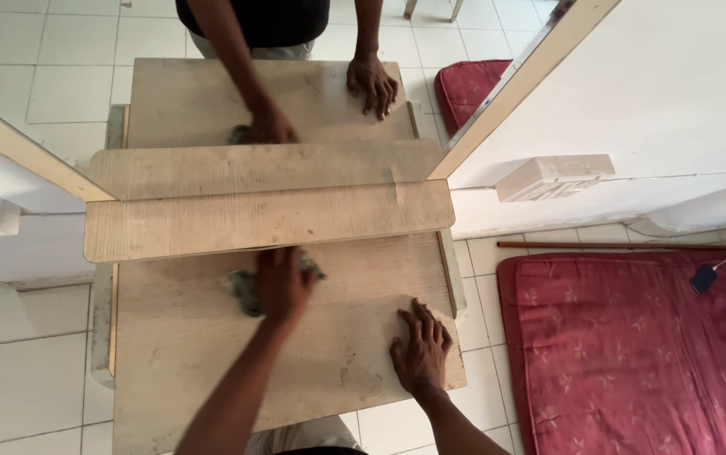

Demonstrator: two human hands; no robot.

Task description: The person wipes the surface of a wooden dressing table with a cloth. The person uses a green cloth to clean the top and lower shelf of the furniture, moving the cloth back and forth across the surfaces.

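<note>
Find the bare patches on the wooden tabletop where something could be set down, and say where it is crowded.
The tabletop is bare on its left part, between the left edge and the left hand, which presses a grey cloth. There is another free strip between the two hands. The narrow shelf under the mirror is bare too. The right front corner is taken by the flat right hand.

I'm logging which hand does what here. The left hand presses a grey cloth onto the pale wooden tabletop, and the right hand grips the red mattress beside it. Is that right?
Not quite. In the head view the right hand lies flat, fingers spread, on the pale wooden tabletop, not on the red mattress on the floor. The left hand does press the grey cloth onto the tabletop.
</note>
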